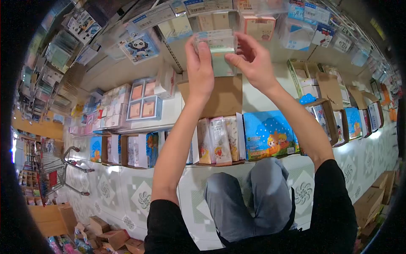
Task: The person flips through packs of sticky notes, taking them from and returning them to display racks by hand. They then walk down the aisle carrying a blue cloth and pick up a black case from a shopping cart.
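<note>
Up at the rack in front of me, I hold a small clear-plastic pack with pale green contents [223,63] between both hands; what exactly is inside is hard to make out. My left hand [199,67] grips its left side, thumb on the front face. On the right side, my right hand [254,63] has its thumb near the front and its fingers curled around the edge. Behind the pack hang similar packs, such as a cream one [259,28] to the right and a pale blue-white one [176,28] to the left. A brown cardboard flap [222,97] stands below the hands.
Price-label strips [209,6] run along the top. Below lie a tray of pink boxes [144,99], slim packets in an open carton [220,142] and a blue printed box [268,135]. A shopping cart [53,169] stands left; cardboard boxes [370,205] lie right, on the tiled floor [165,182].
</note>
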Action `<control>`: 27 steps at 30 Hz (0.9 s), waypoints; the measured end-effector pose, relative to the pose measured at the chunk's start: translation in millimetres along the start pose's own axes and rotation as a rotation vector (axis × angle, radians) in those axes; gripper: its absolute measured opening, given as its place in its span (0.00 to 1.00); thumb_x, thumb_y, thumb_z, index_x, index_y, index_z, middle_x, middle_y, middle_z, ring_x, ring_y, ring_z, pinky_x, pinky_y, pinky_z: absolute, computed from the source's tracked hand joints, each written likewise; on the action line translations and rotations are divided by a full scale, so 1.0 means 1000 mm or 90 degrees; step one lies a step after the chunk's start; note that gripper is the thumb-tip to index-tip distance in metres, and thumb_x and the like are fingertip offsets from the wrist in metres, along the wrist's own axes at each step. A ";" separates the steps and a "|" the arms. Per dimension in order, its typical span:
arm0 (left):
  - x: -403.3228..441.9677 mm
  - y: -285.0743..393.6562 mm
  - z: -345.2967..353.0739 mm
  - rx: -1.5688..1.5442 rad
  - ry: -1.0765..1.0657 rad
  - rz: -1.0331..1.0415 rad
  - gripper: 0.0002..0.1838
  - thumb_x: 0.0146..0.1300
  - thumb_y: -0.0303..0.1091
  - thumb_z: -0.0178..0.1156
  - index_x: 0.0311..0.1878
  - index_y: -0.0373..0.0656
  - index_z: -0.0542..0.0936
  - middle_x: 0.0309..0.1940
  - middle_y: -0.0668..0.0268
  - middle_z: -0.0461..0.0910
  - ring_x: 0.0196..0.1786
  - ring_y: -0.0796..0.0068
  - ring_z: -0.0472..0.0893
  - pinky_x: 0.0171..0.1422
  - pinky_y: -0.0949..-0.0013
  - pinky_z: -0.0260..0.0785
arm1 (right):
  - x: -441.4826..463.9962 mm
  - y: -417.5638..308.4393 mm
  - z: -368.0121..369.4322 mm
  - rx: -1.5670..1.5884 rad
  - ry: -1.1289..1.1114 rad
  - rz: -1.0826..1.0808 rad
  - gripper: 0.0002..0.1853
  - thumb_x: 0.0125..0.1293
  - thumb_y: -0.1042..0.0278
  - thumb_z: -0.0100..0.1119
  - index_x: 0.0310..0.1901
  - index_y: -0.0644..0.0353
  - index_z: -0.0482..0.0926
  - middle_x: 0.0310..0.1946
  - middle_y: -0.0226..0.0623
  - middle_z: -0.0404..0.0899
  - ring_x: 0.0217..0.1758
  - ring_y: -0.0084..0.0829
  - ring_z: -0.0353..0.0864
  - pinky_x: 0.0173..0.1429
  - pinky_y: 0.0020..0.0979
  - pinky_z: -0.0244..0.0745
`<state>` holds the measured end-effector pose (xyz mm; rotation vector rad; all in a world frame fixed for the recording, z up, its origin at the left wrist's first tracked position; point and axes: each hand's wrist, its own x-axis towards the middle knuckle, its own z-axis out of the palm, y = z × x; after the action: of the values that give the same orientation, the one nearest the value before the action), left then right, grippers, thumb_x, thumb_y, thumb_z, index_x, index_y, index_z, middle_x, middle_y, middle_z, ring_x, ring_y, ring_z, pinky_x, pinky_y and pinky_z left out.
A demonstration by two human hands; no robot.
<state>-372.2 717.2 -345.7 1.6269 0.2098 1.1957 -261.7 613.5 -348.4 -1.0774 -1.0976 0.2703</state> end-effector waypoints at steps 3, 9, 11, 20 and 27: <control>0.006 0.002 -0.005 0.008 -0.023 -0.015 0.26 0.75 0.43 0.48 0.67 0.34 0.61 0.57 0.58 0.71 0.59 0.73 0.68 0.64 0.70 0.60 | 0.003 0.000 -0.003 -0.038 0.004 -0.019 0.30 0.60 0.72 0.69 0.62 0.70 0.68 0.48 0.42 0.80 0.49 0.26 0.80 0.52 0.27 0.77; 0.040 0.038 -0.009 0.079 0.025 0.033 0.25 0.68 0.41 0.59 0.61 0.33 0.71 0.51 0.58 0.79 0.55 0.73 0.75 0.57 0.72 0.65 | 0.006 -0.006 -0.004 -0.037 0.009 0.023 0.30 0.59 0.70 0.70 0.61 0.69 0.70 0.49 0.43 0.80 0.50 0.28 0.80 0.53 0.29 0.77; 0.045 0.058 -0.013 0.041 -0.008 -0.043 0.23 0.68 0.41 0.59 0.59 0.34 0.74 0.47 0.61 0.81 0.51 0.77 0.75 0.55 0.74 0.65 | 0.006 -0.007 -0.004 -0.127 -0.006 0.040 0.30 0.59 0.68 0.70 0.61 0.69 0.71 0.49 0.43 0.80 0.50 0.28 0.81 0.52 0.29 0.78; 0.062 0.100 -0.019 -0.078 -0.074 -0.035 0.19 0.70 0.41 0.54 0.60 0.44 0.77 0.55 0.70 0.81 0.52 0.81 0.76 0.52 0.74 0.64 | 0.019 -0.021 0.004 -0.157 0.010 0.017 0.29 0.60 0.66 0.70 0.60 0.68 0.71 0.47 0.43 0.81 0.48 0.28 0.81 0.52 0.29 0.78; 0.066 0.093 -0.023 -0.047 -0.106 0.063 0.20 0.70 0.30 0.48 0.63 0.38 0.74 0.58 0.63 0.79 0.61 0.73 0.75 0.66 0.71 0.63 | 0.037 -0.023 0.007 -0.115 0.029 -0.042 0.28 0.61 0.67 0.69 0.60 0.69 0.71 0.47 0.42 0.81 0.49 0.28 0.81 0.52 0.29 0.77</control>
<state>-396.2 735.1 -233.7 1.6776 -0.0208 1.1225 -256.4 630.4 -307.5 -1.1984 -1.1309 0.0953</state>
